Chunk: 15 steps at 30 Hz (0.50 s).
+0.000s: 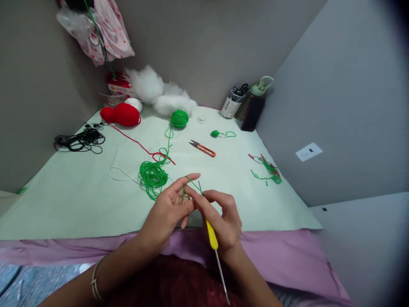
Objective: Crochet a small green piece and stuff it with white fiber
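My right hand [222,217] is closed around a crochet hook with a yellow handle [211,234]; one thin metal end sticks up past the fingertips and the other slants down toward me. Green yarn [193,183] runs over the raised index finger of my left hand [171,209] and on to the hook's tip. The left thumb and middle finger are pinched together close to the right fingertips; whatever stitches lie between them are hidden. A loose heap of green yarn [153,177] lies just beyond my left hand, linked by a strand to a green ball [179,119].
Orange thread snips [203,148] lie mid-table. Behind are white stuffing [147,85], red yarn [123,114] and a small green piece [215,133]. Black cord [83,138] is at left, yarn scraps [270,170] at right. A pen cup [230,106], phone [253,113] and bottle [258,88] stand by the wall.
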Each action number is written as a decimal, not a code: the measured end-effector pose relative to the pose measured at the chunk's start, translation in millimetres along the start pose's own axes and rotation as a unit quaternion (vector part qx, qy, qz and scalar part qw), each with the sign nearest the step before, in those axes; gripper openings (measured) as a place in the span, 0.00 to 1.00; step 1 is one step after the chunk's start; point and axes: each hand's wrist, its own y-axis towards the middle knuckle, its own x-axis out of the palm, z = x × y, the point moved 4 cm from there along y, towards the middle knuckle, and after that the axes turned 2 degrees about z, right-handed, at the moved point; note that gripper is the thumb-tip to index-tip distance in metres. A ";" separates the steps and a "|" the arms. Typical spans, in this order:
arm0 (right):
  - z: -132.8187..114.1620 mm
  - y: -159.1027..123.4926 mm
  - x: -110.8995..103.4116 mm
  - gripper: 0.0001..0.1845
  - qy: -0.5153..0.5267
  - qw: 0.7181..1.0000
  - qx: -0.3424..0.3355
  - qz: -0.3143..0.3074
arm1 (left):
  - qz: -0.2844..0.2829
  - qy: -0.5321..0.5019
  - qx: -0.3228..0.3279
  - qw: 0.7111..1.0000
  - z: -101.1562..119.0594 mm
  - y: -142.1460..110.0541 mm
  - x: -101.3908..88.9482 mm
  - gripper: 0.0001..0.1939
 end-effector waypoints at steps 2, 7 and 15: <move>3.4 1.2 -2.5 0.16 0.064 0.996 0.060 0.021 | -0.019 -0.056 -0.057 0.997 0.2 2.1 1.0 0.29; 17.4 12.1 -3.9 0.13 0.319 0.908 0.264 0.068 | -0.031 -0.074 -0.040 0.996 7.9 4.5 1.8 0.20; 6.2 10.5 2.8 0.14 0.156 0.977 0.142 0.013 | -0.007 0.000 0.028 1.000 1.0 2.1 0.0 0.23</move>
